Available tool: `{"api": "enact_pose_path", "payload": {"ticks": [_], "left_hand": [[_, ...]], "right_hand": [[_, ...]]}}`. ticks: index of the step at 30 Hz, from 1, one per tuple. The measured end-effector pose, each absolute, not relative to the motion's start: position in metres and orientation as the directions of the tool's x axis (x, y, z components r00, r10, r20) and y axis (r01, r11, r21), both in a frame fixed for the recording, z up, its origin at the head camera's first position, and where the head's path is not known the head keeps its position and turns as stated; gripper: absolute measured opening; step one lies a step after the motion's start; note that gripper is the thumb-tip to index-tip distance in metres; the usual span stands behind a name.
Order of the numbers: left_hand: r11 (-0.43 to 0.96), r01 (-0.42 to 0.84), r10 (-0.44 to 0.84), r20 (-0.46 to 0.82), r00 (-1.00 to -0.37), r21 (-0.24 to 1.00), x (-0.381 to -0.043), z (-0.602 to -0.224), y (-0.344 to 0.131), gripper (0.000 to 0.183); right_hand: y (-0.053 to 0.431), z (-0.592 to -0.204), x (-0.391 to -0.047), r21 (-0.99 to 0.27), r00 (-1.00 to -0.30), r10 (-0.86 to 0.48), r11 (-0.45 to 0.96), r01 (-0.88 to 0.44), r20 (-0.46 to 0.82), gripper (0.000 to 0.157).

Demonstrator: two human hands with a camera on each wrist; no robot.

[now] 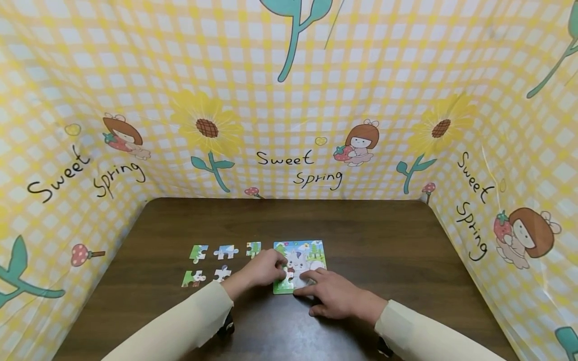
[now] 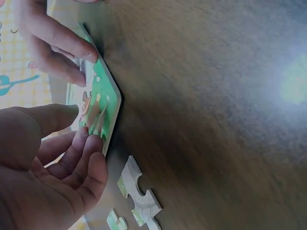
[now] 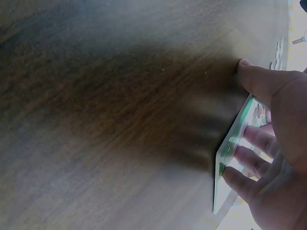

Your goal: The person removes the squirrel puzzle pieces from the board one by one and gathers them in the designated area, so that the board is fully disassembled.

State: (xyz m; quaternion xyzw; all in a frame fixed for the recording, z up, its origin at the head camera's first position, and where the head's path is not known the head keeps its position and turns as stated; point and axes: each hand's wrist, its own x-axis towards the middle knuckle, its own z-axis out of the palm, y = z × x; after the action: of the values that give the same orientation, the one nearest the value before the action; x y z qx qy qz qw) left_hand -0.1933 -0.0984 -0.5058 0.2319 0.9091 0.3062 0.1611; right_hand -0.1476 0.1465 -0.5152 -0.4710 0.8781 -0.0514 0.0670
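A jigsaw puzzle board (image 1: 317, 249) with a white cartoon animal and green edges lies on the table. My left hand (image 1: 263, 267) is at its left side. Between thumb and fingertips, that hand pinches a green puzzle piece (image 2: 100, 120), tilted over the board's near left corner and partly hidden by the fingers. My right hand (image 1: 336, 294) rests on the board's near right part, fingers spread and fairly straight. In the right wrist view its fingertips touch the picture, while the thumb (image 3: 254, 76) reaches past the board's near edge.
Several loose puzzle pieces lie left of the board in two rows, among them a green-and-white one (image 1: 198, 253), a blue one (image 1: 226, 251) and a green-and-brown one (image 1: 193, 278). Yellow checked cloth (image 1: 307, 115) walls the dark wooden table (image 1: 384, 225) at back and sides.
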Motion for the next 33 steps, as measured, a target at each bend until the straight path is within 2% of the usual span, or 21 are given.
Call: {"api": "enact_pose_path", "payload": {"ticks": [5,10,17,26,33], "left_hand": [[0.688,0.286,0.499,-0.149,-0.854,0.667,-0.192,-0.505,-0.098,0.02],[0.658,0.28,0.487,-0.111,-0.866,0.699,-0.192,-0.508,-0.101,0.022],[0.568,0.169,0.454,-0.135,-0.881,0.806,-0.19,-0.5,-0.116,0.017],[0.547,0.198,0.448,-0.085,-0.89,0.814,-0.172,-0.48,-0.177,0.019],[0.53,0.119,0.4,-0.124,-0.908,0.839,-0.145,-0.478,-0.237,0.022]], "right_hand": [[0.146,-0.516,-0.147,-0.156,-0.547,-0.834,0.551,-0.82,-0.074,0.054],[0.145,-0.516,-0.146,-0.166,-0.55,-0.831,0.556,-0.815,-0.083,0.053],[0.146,-0.516,-0.146,-0.172,-0.554,-0.828,0.56,-0.811,-0.085,0.054],[0.146,-0.514,-0.146,-0.206,-0.581,-0.805,0.593,-0.778,-0.121,0.055],[0.144,-0.512,-0.145,-0.219,-0.583,-0.803,0.596,-0.773,-0.128,0.055]]}}
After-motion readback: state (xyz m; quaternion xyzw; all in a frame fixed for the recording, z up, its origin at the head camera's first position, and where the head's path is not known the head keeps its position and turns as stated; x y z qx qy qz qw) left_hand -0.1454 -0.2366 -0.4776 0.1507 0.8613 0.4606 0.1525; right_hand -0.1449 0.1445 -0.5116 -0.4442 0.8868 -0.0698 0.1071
